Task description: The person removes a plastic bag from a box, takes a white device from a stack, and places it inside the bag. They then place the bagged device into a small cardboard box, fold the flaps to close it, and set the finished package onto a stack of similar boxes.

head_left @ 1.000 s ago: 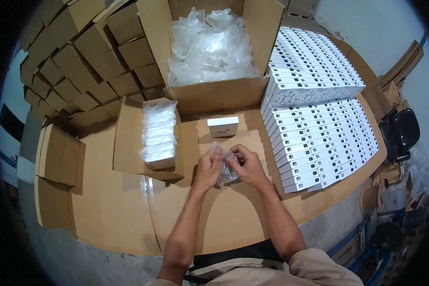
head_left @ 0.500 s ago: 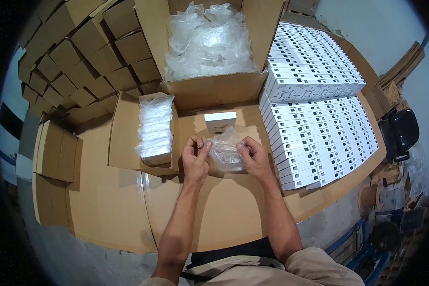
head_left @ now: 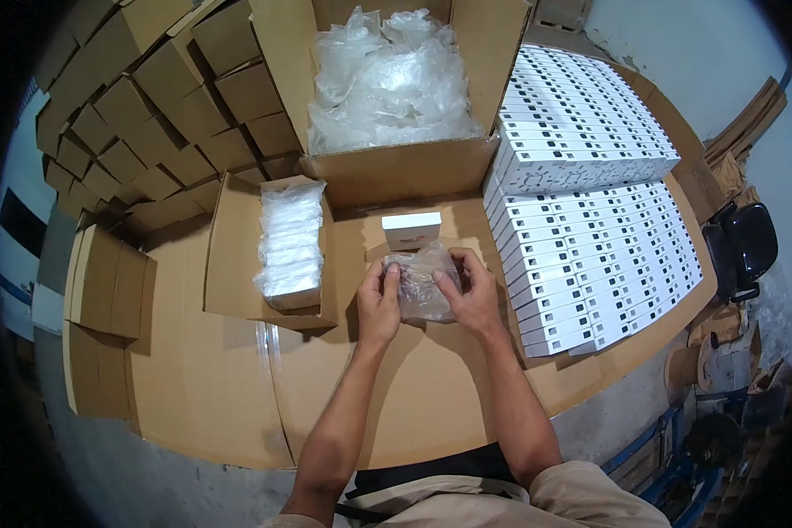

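Observation:
Between my two hands is a clear plastic bag, crinkled and see-through. My left hand grips its left side with thumb and fingers. On the bag's right side, my right hand has its thumb pressed over the film and its fingers behind. Just beyond the bag, a small white box with a little reddish print stands on the cardboard surface. Its lower front is partly covered by the bag. Whether anything lies inside the bag I cannot make out.
Left of my hands, an open carton holds several plastic-wrapped packs. Behind stands a large carton filled with clear bags. Rows of white boxes are stacked at right. Brown cartons pile up at the back left.
Both hands have come slightly closer together on the bag, and the left hand has shifted right. The bag looks flatter and more spread out. The white box remains standing behind it.

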Available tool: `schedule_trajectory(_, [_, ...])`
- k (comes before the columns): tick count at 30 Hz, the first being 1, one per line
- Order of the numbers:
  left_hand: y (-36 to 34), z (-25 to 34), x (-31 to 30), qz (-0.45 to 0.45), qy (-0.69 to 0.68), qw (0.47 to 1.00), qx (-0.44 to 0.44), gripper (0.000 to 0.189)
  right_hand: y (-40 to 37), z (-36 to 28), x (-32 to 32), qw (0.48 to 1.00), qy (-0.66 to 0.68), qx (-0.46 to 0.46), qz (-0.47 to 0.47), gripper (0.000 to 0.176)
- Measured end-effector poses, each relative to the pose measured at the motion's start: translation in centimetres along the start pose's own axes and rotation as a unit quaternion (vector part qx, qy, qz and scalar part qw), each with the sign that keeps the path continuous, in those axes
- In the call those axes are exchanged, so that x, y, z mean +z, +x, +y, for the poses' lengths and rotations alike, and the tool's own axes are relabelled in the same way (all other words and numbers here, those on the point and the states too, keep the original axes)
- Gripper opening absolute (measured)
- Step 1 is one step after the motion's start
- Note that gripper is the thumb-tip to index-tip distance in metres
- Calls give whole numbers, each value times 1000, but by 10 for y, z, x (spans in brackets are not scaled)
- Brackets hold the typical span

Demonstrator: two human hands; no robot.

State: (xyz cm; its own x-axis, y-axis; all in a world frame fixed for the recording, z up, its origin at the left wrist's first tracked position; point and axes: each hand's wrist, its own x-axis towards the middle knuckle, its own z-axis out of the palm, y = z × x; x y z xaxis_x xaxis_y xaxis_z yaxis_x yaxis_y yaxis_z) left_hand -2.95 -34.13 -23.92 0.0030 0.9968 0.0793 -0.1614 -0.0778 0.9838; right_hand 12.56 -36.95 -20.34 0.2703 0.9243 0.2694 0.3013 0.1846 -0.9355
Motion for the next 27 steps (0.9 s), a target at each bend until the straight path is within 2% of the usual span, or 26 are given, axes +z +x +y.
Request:
schedule_trajectory(3, [-2, -3, -2, -7, 82, 996, 18, 22, 1, 4, 2, 1000, -2, -4, 6, 26])
schedule_trajectory(6, [-1, 0, 5, 77, 72, 994, 18, 23, 0, 7, 6, 1000, -24, -10, 12, 28])
schedule_trajectory(9, [3, -2, 3, 94, 112, 989, 34, 23, -3, 5, 15, 999, -40, -5, 31, 31])
schedule_trajectory(12, [-1, 7, 4, 74, 71, 994, -47, 23, -5, 3, 18, 998, -41, -8, 50, 31])
schedule_trajectory(15, [-1, 14, 2, 59, 47, 997, -20, 25, -2, -1, 15, 996, -65, -13, 63, 29])
schedule_trajectory(18, [2, 6, -3, 89, 103, 989, 50, 28, -2, -2, 11, 993, -93, -32, 60, 28])
schedule_trajectory(21, [4, 6, 2, 163, 173, 962, 138, 30, -3, -1, 11, 992, -100, -39, 61, 30])
schedule_trajectory(24, [2, 16, -4, 155, 125, 978, 61, 32, -5, 0, 13, 992, -93, -45, 68, 30])
schedule_trajectory(27, [-2, 9, -7, 131, 104, 985, 48, 37, -9, 2, 15, 991, -103, -50, 66, 28])
